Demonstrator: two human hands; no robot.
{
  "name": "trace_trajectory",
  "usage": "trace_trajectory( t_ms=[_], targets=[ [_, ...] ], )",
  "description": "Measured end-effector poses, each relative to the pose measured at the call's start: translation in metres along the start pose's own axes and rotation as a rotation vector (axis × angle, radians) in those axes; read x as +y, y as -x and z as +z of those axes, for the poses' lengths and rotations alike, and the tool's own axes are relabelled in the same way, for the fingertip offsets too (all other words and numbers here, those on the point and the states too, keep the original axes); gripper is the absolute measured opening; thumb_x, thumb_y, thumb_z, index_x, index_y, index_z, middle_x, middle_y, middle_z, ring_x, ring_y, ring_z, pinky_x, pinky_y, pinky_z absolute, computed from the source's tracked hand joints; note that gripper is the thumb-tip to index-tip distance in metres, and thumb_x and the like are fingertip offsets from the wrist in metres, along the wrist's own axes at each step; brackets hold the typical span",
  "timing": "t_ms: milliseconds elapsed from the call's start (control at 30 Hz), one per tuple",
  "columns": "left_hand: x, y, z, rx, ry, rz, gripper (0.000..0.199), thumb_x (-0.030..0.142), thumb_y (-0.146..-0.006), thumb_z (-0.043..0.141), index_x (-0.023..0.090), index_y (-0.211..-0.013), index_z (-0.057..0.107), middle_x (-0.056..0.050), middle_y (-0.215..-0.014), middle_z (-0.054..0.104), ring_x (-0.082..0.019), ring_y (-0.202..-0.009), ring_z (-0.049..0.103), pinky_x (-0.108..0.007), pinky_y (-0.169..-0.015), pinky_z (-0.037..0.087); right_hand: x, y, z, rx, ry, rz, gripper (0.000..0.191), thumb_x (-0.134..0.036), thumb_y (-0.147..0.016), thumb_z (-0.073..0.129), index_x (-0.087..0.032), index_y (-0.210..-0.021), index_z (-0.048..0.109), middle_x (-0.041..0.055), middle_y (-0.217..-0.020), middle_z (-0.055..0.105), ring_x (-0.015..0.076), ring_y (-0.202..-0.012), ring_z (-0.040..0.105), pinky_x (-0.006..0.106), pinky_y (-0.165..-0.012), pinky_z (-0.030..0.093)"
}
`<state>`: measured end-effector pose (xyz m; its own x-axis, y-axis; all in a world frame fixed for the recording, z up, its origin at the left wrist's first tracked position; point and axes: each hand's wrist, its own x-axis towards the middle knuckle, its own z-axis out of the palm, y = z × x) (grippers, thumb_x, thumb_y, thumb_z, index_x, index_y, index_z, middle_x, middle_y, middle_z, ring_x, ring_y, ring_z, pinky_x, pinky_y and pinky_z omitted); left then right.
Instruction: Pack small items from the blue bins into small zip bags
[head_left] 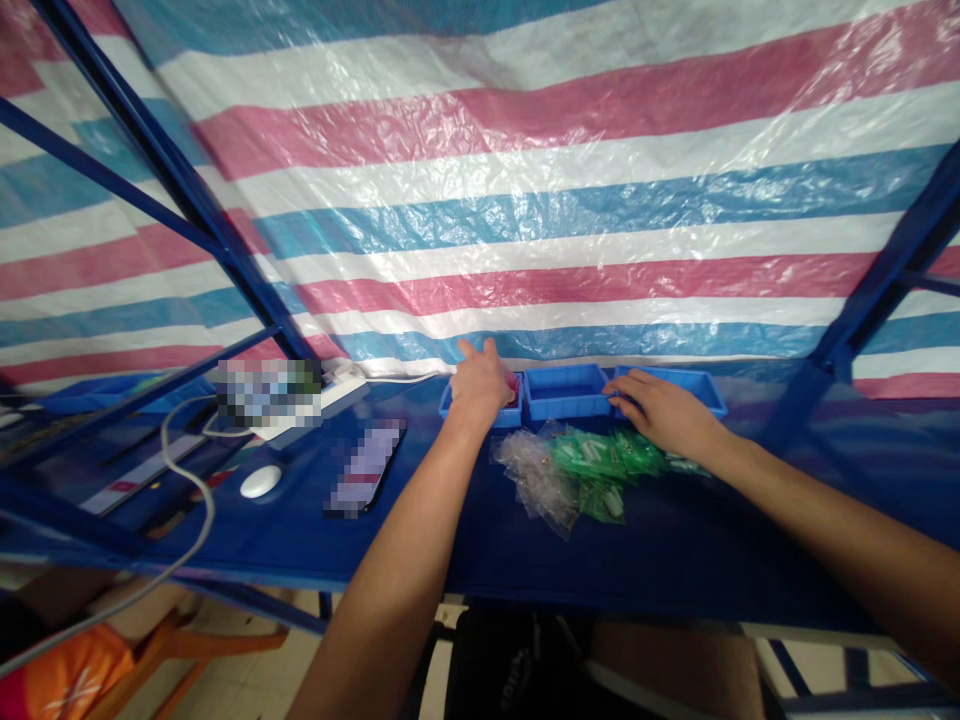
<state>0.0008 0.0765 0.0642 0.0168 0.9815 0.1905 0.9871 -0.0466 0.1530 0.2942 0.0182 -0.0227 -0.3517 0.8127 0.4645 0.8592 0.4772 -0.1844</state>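
My left hand (480, 383) is over the left blue bin (455, 412), two fingers stretched apart; its other fingertips are partly hidden. Something red (512, 385) shows in that bin beside my thumb; I cannot make out what it is. My right hand (664, 412) reaches across the front of the right blue bin (701, 381), fingers bent and thumb apart, near the edge of the middle blue bin (566, 409). In front of the bins lies a pile of small clear plastic bags (538, 475) and green plastic bags (600, 455), with small pieces inside.
A phone (366, 468) lies left of my left forearm, with a white mouse (260, 481) beyond it. A white power strip (311, 410) and cable (187, 470) lie farther left. Blue frame bars (172, 190) and a striped plastic sheet (562, 200) bound the blue table (525, 570).
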Motion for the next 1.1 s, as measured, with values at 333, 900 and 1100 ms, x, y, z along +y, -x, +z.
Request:
trace_trajectory(
  t_ms=[333,900,1100],
  targets=[
    [-0.001,0.014,-0.034,0.281,0.111,0.205,0.098,0.021,-0.078,0.086,0.028,-0.162,0.036,-0.02,-0.149,0.044,-0.04,-0.117,0.07,-0.049,-0.094,0.059,0.0,0.0,-0.001,0.02,0.001,-0.004,0.029,-0.03,-0.106,0.052,-0.024,-0.126,0.073,0.0123,-0.117,0.075,0.0304,-0.101,0.073,0.042,-0.093,0.059],
    [-0.128,0.092,-0.052,-0.481,0.981,0.069,0.113,0.04,-0.067,0.095,0.025,-0.163,0.037,-0.007,-0.11,0.076,-0.025,-0.098,0.075,-0.037,-0.087,0.063,-0.001,0.001,-0.002,0.016,0.004,0.012,0.03,-0.03,-0.105,0.053,-0.023,-0.127,0.072,0.0129,-0.118,0.074,0.0314,-0.104,0.072,0.043,-0.094,0.058],
    [-0.126,0.092,-0.021,-0.695,0.867,0.106,0.111,0.038,-0.064,0.096,0.03,-0.16,0.041,-0.005,-0.116,0.076,-0.025,-0.097,0.077,-0.035,-0.083,0.064,-0.002,0.001,-0.003,0.013,0.002,0.011,0.031,-0.032,-0.104,0.055,-0.024,-0.128,0.072,0.0131,-0.116,0.075,0.0332,-0.105,0.072,0.045,-0.093,0.059]
  ],
)
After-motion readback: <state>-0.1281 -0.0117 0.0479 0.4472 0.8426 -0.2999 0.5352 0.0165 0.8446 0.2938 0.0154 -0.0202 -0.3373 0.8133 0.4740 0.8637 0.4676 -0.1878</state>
